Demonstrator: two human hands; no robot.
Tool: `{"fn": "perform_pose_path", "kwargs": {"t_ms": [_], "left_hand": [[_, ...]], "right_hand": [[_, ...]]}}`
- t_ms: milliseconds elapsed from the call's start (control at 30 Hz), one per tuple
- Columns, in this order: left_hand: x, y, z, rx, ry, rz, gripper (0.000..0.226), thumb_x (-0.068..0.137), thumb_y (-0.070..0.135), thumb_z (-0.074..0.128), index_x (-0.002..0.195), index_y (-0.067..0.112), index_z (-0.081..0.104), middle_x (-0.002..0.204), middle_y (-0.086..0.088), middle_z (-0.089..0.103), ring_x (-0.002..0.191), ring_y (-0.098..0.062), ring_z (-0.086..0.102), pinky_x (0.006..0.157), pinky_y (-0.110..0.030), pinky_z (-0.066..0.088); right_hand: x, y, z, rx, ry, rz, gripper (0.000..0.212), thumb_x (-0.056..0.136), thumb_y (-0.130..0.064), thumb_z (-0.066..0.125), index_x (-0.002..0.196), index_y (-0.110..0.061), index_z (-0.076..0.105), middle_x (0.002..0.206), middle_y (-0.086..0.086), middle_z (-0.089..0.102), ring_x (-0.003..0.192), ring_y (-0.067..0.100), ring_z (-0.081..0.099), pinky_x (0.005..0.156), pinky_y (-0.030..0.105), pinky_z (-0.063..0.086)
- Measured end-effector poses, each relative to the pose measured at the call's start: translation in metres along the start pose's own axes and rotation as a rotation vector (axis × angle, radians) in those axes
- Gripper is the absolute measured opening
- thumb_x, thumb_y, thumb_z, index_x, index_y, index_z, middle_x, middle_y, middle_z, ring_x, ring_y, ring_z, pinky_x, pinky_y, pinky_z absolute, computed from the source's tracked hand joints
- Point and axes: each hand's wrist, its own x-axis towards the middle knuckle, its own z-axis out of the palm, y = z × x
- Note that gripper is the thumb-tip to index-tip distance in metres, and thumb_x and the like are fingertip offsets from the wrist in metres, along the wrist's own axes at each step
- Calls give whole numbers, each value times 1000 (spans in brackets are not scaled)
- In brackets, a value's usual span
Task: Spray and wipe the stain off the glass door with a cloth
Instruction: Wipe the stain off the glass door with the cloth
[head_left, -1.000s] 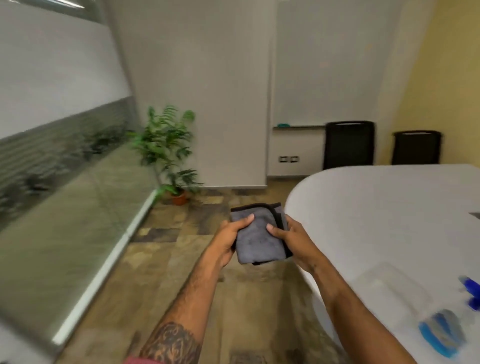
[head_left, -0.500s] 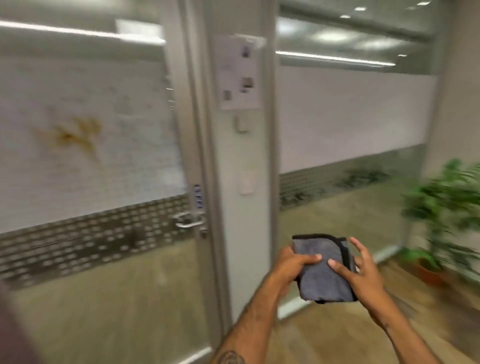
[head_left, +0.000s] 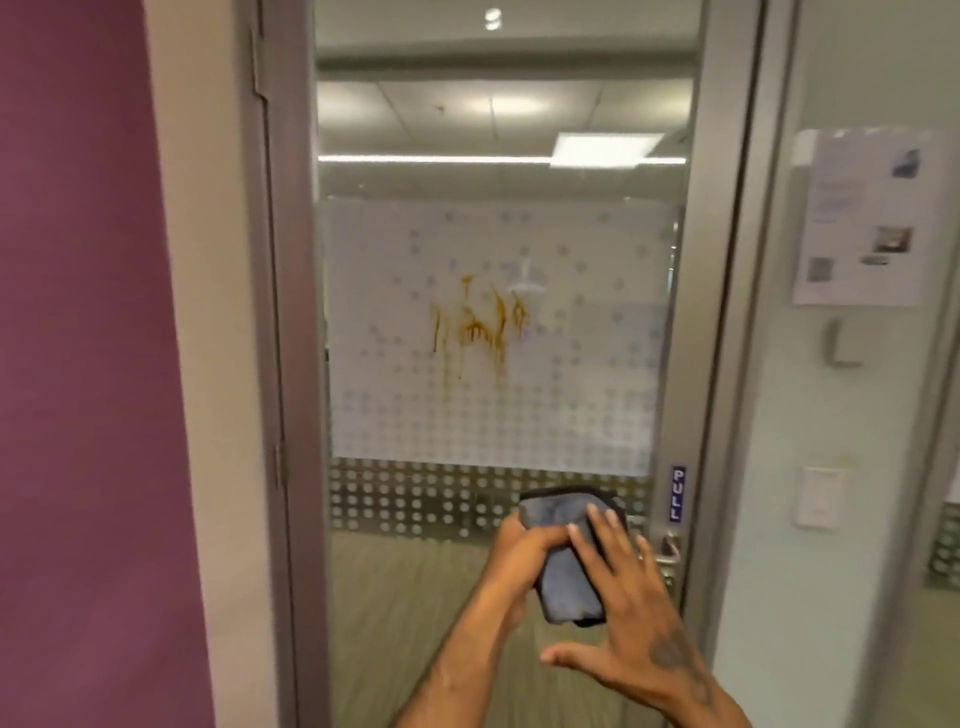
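Frosted dotted glass door (head_left: 488, 364), brown drip stain (head_left: 478, 325), below it folded grey microfibre cloth (head_left: 563, 561), left hand (head_left: 519, 558) gripping its edge, right hand (head_left: 631, 618) spread flat, fingers on cloth face

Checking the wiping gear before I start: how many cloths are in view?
1. A folded grey cloth sits low in front of the glass door, gripped by the left hand, with the right hand against it. No second cloth shows.

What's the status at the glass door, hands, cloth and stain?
Left hand grips folded grey cloth; right hand open, fingers flat on it. Orange stain on glass door, dripping, untouched. Path clear; no spray bottle in view.
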Motion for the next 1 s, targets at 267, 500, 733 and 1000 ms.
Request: {"fn": "perform_pose_path", "kwargs": {"t_ms": [267, 500, 733, 1000], "left_hand": [[57, 21, -68, -18, 24, -79, 39, 82, 24, 80, 115, 5, 73, 102, -9, 81, 96, -21, 78, 87, -37, 63], [121, 29, -88, 30, -82, -64, 56, 87, 62, 66, 120, 18, 74, 113, -4, 79, 105, -19, 75, 88, -35, 61], [181, 34, -147, 375, 270, 188, 70, 83, 73, 51, 132, 23, 57, 136, -3, 62, 113, -16, 64, 100, -42, 54], [283, 90, -257, 870, 533, 661, 63, 103, 52, 44, 156, 19, 33, 169, -5, 22, 153, -25, 26, 121, -47, 29]], "right_hand": [[80, -5, 81, -42, 153, -197, 103, 58, -32, 83, 147, -4, 40, 154, 10, 38, 139, 30, 45, 109, 48, 41], [139, 22, 132, 189, 259, -108, 92, 65, -4, 83, 147, -6, 42, 151, 15, 47, 137, 30, 49, 104, 41, 51], [173, 48, 177, 361, 430, 369, 88, 70, 3, 82, 148, -7, 41, 150, 13, 49, 111, 37, 68, 73, 33, 59], [228, 52, 229, 431, 651, 795, 81, 88, -6, 68, 156, -22, 26, 165, 11, 22, 136, 39, 45, 89, 31, 42]]}}
